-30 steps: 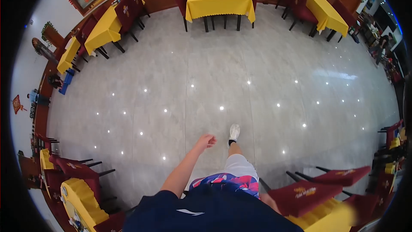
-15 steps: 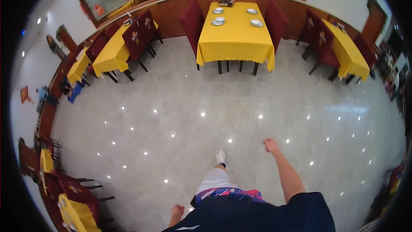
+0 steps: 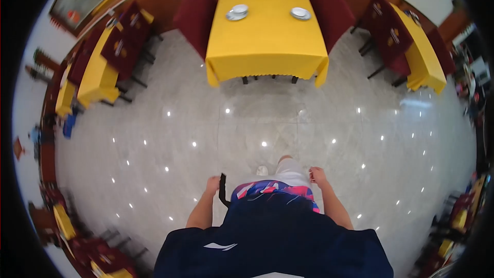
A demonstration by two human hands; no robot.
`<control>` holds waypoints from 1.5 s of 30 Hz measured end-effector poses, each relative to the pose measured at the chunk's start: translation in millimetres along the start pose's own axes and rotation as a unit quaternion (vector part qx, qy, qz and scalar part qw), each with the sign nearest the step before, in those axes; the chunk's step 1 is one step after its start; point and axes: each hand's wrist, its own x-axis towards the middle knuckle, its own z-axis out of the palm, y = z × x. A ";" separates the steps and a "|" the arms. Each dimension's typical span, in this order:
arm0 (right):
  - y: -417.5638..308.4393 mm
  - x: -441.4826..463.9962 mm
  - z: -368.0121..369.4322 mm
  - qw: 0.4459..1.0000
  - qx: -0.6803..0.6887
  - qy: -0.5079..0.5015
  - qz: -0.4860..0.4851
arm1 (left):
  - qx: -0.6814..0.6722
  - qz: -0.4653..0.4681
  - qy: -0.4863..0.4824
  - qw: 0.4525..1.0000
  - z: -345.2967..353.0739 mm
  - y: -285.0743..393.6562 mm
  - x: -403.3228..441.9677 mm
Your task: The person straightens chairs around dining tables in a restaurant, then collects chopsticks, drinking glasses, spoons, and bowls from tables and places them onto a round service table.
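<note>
My left hand (image 3: 212, 183) hangs at my left side, just beside a loose black strap (image 3: 223, 190) near my waist. Its fingers are small and partly turned away, and I cannot tell whether they touch the strap. On the other side, my right hand (image 3: 317, 175) hangs by my white shorts (image 3: 292, 169), its fingers loosely bent and slightly apart with nothing visible in them. Ahead stands a table with a yellow tablecloth (image 3: 265, 36). On it are several white bowls on saucers, among them a near left bowl (image 3: 240, 9) and a near right saucer (image 3: 301, 14).
Dark red chairs flank the middle table, one left (image 3: 198, 18) and one right (image 3: 332, 13). More yellow-covered tables stand at the left (image 3: 100, 80) and right (image 3: 424, 56), with chairs around them. The grey tiled floor (image 3: 257, 118) reflects ceiling lights.
The middle table appears nearer and larger as I walk forward. My right hand has swung back toward my body, my left hand has come forward, and the other leg now leads.
</note>
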 end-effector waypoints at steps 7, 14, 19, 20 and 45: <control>-176.1 154.6 -20.8 0.985 0.151 0.083 -0.032 | -0.130 0.079 -0.005 0.988 31.8 392.3 221.8; -522.4 455.7 -34.3 0.889 -0.017 0.327 -0.321 | -0.095 0.035 -0.028 0.994 172.5 581.4 332.5; -744.8 545.3 -72.4 0.913 -0.092 0.333 -0.219 | -0.173 0.025 -0.016 0.984 179.1 691.9 354.5; -773.7 560.1 -76.1 0.912 -0.132 0.327 -0.210 | -0.260 0.034 -0.009 0.965 166.6 704.3 368.0; -763.2 437.8 12.8 0.911 -0.144 0.360 -0.138 | 0.191 0.244 0.130 0.942 6.1 905.0 628.5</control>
